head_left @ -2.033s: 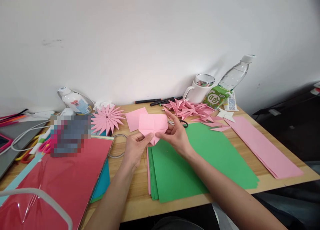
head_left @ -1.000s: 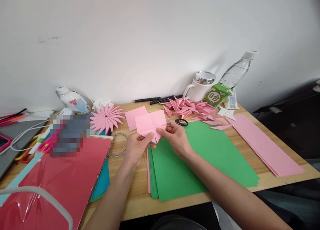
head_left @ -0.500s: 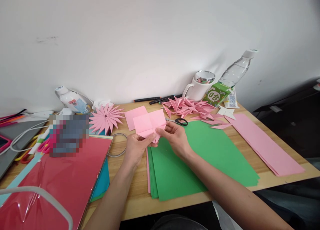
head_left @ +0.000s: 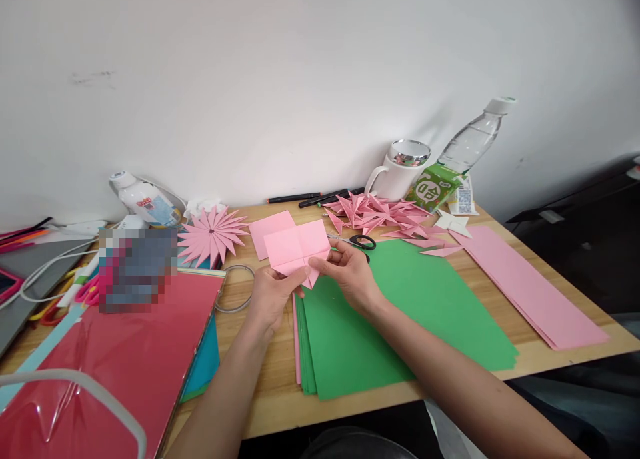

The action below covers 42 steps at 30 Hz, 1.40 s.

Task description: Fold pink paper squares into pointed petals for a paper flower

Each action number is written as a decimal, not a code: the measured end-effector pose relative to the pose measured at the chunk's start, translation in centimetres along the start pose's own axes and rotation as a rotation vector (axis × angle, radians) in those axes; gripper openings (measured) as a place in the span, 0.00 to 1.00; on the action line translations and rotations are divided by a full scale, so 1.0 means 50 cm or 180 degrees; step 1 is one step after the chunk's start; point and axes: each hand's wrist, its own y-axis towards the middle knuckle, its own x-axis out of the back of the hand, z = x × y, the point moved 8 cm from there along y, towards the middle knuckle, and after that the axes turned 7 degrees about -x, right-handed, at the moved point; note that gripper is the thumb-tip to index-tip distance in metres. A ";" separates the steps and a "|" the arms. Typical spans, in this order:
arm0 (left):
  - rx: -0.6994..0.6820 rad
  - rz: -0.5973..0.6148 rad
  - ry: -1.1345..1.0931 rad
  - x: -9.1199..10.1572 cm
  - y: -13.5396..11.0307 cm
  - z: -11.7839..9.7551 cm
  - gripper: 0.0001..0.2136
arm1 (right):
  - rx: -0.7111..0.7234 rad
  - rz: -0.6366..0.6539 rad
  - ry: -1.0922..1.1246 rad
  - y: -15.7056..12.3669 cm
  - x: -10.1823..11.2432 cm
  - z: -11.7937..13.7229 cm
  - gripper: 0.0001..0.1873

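Both my hands hold a creased pink paper square just above the desk. My left hand pinches its lower left edge between thumb and fingers. My right hand pinches the folded lower point from the right. The paper's bottom corners are folded into a point, and its upper part stands flat with a cross-shaped crease. Beneath my hands lies a stack of green sheets. A second pink square lies flat on the desk behind the held one.
A finished pink paper flower lies to the left, with a pile of folded pink pieces, black-handled scissors, a white mug, a water bottle and pens at the back. Pink strips lie right, red sheets left.
My right hand's fingers have drawn in from the paper's upper right edge to its lower folded point. The paper has shifted slightly left and tilted a little.
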 end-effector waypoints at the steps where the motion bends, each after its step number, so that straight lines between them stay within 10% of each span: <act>1: 0.0019 -0.0015 -0.0046 0.001 0.000 0.000 0.10 | -0.0028 0.0060 -0.0004 0.000 -0.003 0.000 0.25; 10: -0.0061 -0.0369 -0.0356 0.026 0.010 0.000 0.10 | -0.0694 0.0655 0.0004 0.000 -0.026 -0.034 0.27; 42: -0.0196 -0.0378 -0.0584 0.012 0.004 -0.011 0.09 | -0.0652 0.0414 -0.0194 0.000 -0.021 -0.029 0.22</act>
